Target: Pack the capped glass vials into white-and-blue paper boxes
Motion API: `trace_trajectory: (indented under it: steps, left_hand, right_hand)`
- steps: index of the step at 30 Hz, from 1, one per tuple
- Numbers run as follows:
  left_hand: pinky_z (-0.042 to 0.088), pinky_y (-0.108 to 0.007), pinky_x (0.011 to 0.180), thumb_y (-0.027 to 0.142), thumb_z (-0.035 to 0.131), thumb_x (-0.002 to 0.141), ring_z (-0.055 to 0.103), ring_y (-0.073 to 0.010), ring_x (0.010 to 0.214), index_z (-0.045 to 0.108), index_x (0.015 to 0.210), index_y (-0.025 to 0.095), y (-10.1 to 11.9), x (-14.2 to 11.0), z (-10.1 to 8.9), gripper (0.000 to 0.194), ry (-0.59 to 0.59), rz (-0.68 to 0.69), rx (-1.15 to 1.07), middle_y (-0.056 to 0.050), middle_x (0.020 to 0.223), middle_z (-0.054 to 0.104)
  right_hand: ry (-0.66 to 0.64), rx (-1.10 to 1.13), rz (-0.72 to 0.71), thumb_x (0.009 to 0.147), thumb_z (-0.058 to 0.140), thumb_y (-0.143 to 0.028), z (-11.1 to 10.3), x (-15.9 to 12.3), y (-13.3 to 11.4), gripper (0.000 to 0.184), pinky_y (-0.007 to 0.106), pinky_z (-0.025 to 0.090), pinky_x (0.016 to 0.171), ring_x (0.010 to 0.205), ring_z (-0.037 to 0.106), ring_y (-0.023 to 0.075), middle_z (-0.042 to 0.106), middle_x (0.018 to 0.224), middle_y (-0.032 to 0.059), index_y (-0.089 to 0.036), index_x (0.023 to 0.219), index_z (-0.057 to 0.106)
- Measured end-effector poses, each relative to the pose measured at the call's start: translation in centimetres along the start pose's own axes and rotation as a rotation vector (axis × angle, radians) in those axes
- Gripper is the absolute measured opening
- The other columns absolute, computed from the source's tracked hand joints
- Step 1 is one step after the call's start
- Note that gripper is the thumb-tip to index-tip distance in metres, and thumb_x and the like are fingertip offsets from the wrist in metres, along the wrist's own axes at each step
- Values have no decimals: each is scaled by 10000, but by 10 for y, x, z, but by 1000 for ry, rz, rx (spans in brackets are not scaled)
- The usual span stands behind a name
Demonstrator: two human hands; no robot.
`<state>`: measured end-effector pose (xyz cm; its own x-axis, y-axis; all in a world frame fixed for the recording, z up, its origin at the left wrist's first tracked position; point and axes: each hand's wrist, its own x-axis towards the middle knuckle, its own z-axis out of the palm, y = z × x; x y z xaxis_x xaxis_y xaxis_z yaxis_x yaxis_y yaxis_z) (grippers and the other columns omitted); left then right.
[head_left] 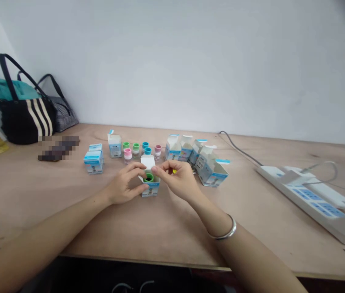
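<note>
A small blue-and-white carton stands upright on the table with its top flap raised. Inside it sits a small bottle with a green ring-shaped cap. My left hand curls round the carton's left side, thumb near the front and fingers at the top edge. On the other side, my right hand pinches at the carton's upper right flap with thumb and forefinger. Just behind are several small clear bottles with coloured caps, among them a pink one, a green one and a blue one.
Several open cartons cluster at the right. A closed-looking carton and an open one stand left. A power strip with a cable lies far right. Bags and a blurred dark object are at the left.
</note>
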<state>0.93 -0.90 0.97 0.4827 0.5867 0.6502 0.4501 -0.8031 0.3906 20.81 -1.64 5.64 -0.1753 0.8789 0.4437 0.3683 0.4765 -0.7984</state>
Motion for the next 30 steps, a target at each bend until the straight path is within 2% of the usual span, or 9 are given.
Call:
trace_trajectory:
  steps: [7,11,14,17,20,22,24,27,30]
  left_hand:
    - [468,-380,931,282,629,794,558,-220,1080,555,962,194,0,-2,3,203,-1,-8,-28,-106,1141,544]
    - [488,-423,936,281,695,734,550,-230,1120,389,1151,224,-7,-8,13,521,126,-54,-213,-130,1269,444]
    - [504,-420,923,282,720,707,570,-220,1099,367,1111,226,-9,-10,15,539,189,-91,-262,-132,1294,417]
    - [496,-399,931,289,705,724,505,-252,1185,493,1003,204,-6,-9,9,361,130,-74,-108,-124,1259,465]
    - [449,-420,986,281,675,755,467,-268,1228,576,972,204,-1,-7,4,251,81,-42,30,-121,1313,442]
    - [423,-430,1013,278,672,759,442,-277,1255,597,977,209,1,-6,3,241,87,-35,64,-115,1367,394]
    - [416,-431,1020,275,673,758,417,-283,1279,605,978,210,0,-7,3,239,98,-36,75,-112,1399,357]
    - [419,-429,1021,266,669,763,391,-282,1300,601,960,203,-2,-8,4,218,101,-26,62,-119,1386,372]
    - [426,-435,1021,258,672,760,369,-284,1313,583,937,196,-5,-9,5,208,96,-15,23,-123,1347,411]
  right_hand:
    - [115,-323,-83,707,686,-442,4,0,16,277,271,384,591,640,505,142,576,726,31,-183,637,614]
    - [155,-213,-44,722,665,-448,2,3,21,296,282,409,603,644,507,143,620,817,48,-180,829,600]
    - [85,-47,51,794,580,-431,1,5,25,264,287,428,622,672,536,151,637,799,47,-171,835,605]
    - [-48,140,139,777,607,-390,2,6,31,259,302,459,686,746,580,165,661,837,48,-166,904,633]
    - [-211,321,170,733,668,-358,6,6,35,361,335,478,774,856,606,186,676,943,54,-179,1043,627]
    - [-296,414,143,723,684,-349,8,5,36,391,351,478,811,916,606,196,671,994,53,-198,1077,618]
    - [-310,463,83,718,698,-336,9,4,35,374,352,471,830,940,602,193,663,1015,44,-219,1064,616]
    - [-231,432,-38,720,713,-329,6,3,34,309,342,464,828,905,598,175,652,992,31,-238,1002,625]
    - [-137,286,-174,747,696,-347,2,3,31,160,333,461,805,843,589,171,644,866,31,-218,834,658]
